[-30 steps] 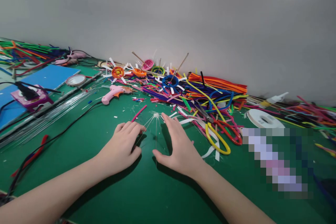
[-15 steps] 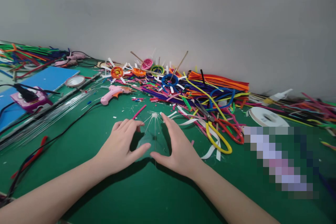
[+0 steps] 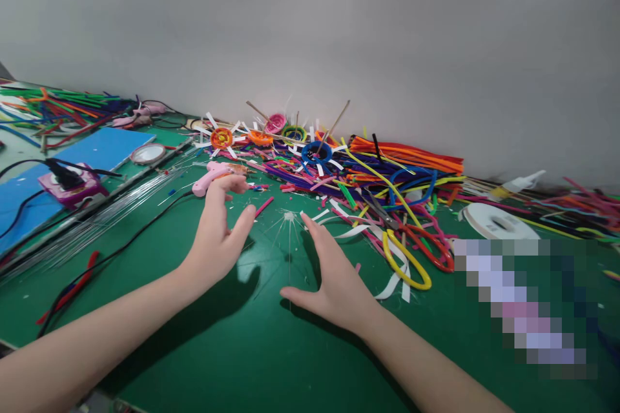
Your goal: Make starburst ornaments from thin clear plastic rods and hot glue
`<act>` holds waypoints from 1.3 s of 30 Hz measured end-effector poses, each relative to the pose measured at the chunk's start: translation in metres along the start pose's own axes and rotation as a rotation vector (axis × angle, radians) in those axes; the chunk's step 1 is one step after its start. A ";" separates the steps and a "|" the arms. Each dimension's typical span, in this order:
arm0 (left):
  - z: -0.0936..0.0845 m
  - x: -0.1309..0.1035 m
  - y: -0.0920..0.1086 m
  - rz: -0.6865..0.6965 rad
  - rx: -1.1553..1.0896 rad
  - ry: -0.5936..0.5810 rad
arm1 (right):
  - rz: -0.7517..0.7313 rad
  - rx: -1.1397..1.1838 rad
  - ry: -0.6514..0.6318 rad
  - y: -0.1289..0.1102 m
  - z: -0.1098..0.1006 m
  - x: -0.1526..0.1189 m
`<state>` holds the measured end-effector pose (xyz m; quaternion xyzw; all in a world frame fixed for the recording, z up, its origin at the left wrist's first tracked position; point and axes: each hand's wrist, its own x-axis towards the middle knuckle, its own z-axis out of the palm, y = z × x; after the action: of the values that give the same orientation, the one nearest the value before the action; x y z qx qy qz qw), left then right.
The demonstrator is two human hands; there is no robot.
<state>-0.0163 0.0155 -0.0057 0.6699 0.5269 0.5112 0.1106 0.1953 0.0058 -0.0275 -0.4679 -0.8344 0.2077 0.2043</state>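
Thin clear strands (image 3: 290, 242) fan out from a small whitish hub (image 3: 289, 215) in the middle of the green table. My right hand (image 3: 334, 277) is beside them on the right, thumb and index finger spread wide; the index fingertip is close to the hub, and whether it touches I cannot tell. Raised to the left of the strands, my left hand (image 3: 216, 229) is empty with its fingers apart and bent. Its fingers overlap the pink glue gun (image 3: 208, 179) in view, and contact is unclear. A short pink stick (image 3: 264, 206) lies just right of my left hand.
Behind stand small coiled pipe-cleaner pieces with white strips, such as a blue one (image 3: 316, 153), amid a heap of pipe cleaners (image 3: 407, 153). Scissors (image 3: 407, 261) and a white spool (image 3: 498, 222) lie right. A purple power socket (image 3: 72, 186) and blue board (image 3: 109, 145) are left.
My left hand has moved up and left, away from the strands and toward the glue gun. My right hand stays about where it was. The view has shifted slightly.
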 end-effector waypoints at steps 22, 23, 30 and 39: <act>0.006 -0.008 -0.020 0.136 0.327 -0.531 | 0.004 0.017 -0.014 0.001 0.000 0.000; 0.006 -0.009 -0.020 0.139 0.328 -0.532 | 0.007 0.017 -0.013 0.000 0.000 -0.001; 0.006 -0.009 -0.021 0.160 0.338 -0.545 | 0.013 0.019 -0.011 0.000 0.000 -0.001; 0.006 -0.010 -0.021 0.163 0.355 -0.534 | 0.002 0.000 0.001 0.001 0.001 -0.001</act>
<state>-0.0229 0.0186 -0.0284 0.8291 0.5048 0.2248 0.0852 0.1957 0.0052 -0.0284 -0.4689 -0.8337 0.2079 0.2045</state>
